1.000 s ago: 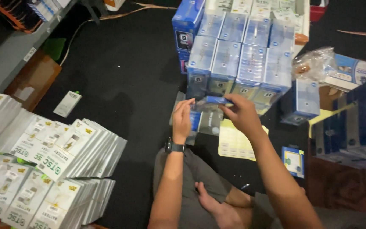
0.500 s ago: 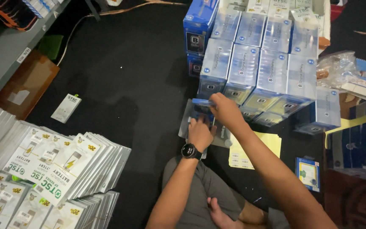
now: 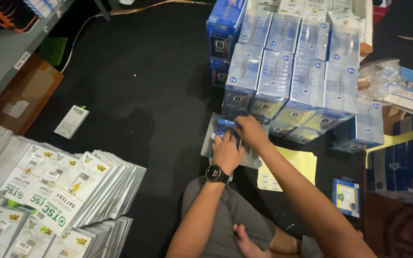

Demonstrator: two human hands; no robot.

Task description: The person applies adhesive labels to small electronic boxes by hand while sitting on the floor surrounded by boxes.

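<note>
My left hand (image 3: 227, 152), with a black watch on its wrist, and my right hand (image 3: 248, 131) meet over a small blue and clear packaged box (image 3: 229, 134), and both grip it. They hold it low over a few flat clear packages (image 3: 210, 141) on the black floor. Directly behind stands a large stack of clear and blue boxes (image 3: 292, 71). Fingers hide most of the held box.
Rows of white flat packs (image 3: 58, 191) fill the lower left, with one loose white pack (image 3: 71, 122) apart from them. Yellow paper sheets (image 3: 296, 165) lie by my right arm. A small blue box (image 3: 346, 197), dark blue boxes (image 3: 407, 167) and a plastic bag (image 3: 383, 79) sit right.
Both hands have moved forward and down with the box, from in front of my chest to the foot of the box stack. The camera has leaned closer.
</note>
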